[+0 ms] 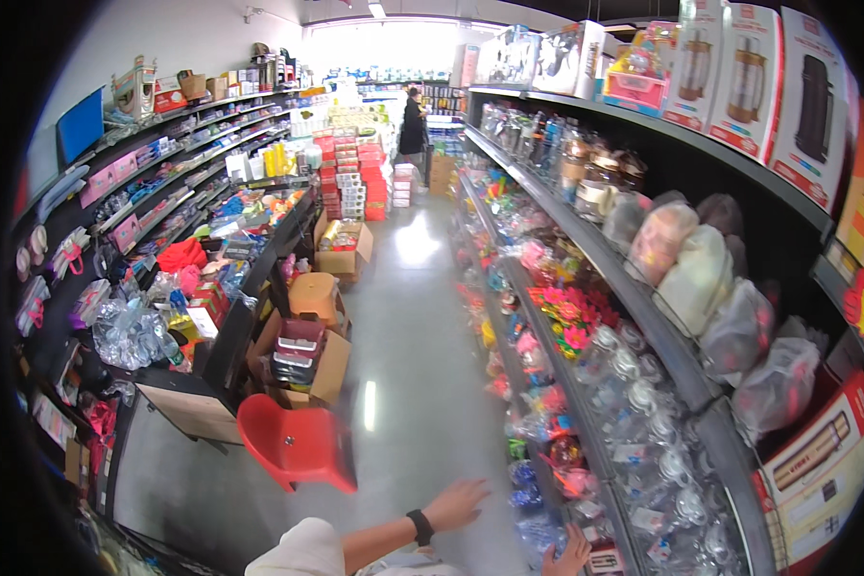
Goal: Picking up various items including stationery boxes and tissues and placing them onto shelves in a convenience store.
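My left hand (456, 505), with a dark band on its wrist, hovers over the grey floor (394, 422) with its fingers stretched out and nothing in them. Low at the right, by the front edge of the shelving, my right hand (568, 554) has its fingers apart and appears to hold nothing. It is closest to some blue and clear plastic-wrapped goods (540, 533); whether it touches them I cannot tell. Clear plastic-packed items (648, 451) fill the shelf just right of that hand. A red plastic chair (298, 442) stands to the left of my left forearm.
On the right run long shelves with bagged goods (696, 274), pink artificial flowers (574, 322) and boxed flasks (744, 77). Left of the aisle are an open carton (331, 365), an orange stool (317, 296) and a loaded display table (259, 278). Farther off, a person (413, 125) stands near stacked boxes (350, 173).
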Demonstrator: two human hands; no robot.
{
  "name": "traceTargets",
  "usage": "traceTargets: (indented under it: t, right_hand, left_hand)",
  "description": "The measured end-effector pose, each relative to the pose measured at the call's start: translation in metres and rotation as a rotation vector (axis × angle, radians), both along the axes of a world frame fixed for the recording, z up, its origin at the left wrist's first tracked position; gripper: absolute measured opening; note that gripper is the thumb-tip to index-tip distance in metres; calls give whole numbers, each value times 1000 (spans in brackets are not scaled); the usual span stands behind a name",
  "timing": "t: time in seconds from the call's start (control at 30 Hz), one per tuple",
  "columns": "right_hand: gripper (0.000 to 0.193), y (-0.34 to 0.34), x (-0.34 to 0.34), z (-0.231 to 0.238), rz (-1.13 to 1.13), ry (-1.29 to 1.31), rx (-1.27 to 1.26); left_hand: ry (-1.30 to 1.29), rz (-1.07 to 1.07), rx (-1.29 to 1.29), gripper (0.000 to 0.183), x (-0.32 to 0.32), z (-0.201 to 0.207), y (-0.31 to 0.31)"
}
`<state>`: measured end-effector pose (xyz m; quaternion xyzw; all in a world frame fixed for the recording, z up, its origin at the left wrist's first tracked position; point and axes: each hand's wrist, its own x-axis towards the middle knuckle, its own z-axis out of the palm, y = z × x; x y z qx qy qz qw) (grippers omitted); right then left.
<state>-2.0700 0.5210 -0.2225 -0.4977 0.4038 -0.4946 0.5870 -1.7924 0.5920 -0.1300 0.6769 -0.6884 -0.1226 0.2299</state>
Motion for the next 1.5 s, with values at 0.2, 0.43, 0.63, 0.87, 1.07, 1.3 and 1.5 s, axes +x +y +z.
traceTargets:
  t: [0.2, 0.43, 0.63, 0.87, 1.07, 1.3, 1.5]
  right_hand:
    - [53, -25, 134, 99, 332, 784, -778]
    - [42, -67, 229, 122, 483, 639, -903]
    - [43, -133, 287, 112, 559, 572, -914]
    - [42, -223, 364, 120, 604, 504, -915]
    - [42, -279, 411, 117, 610, 457, -848]
    - [41, -314, 436, 116, 669, 470, -796]
    - [41, -341, 475, 124, 671, 466, -794]
  left_hand:
    - [23, 273, -37, 46, 74, -16, 48]
    - [47, 600, 3, 47, 121, -27, 70]
    - [12, 725, -42, 44, 167, -16, 21]
    - [-34, 772, -38, 42, 229, 14, -55]
    - [18, 771, -18, 41, 277, 29, -116]
    - [7, 768, -19, 40, 303, 18, -153]
    - [47, 746, -25, 40, 347, 12, -183]
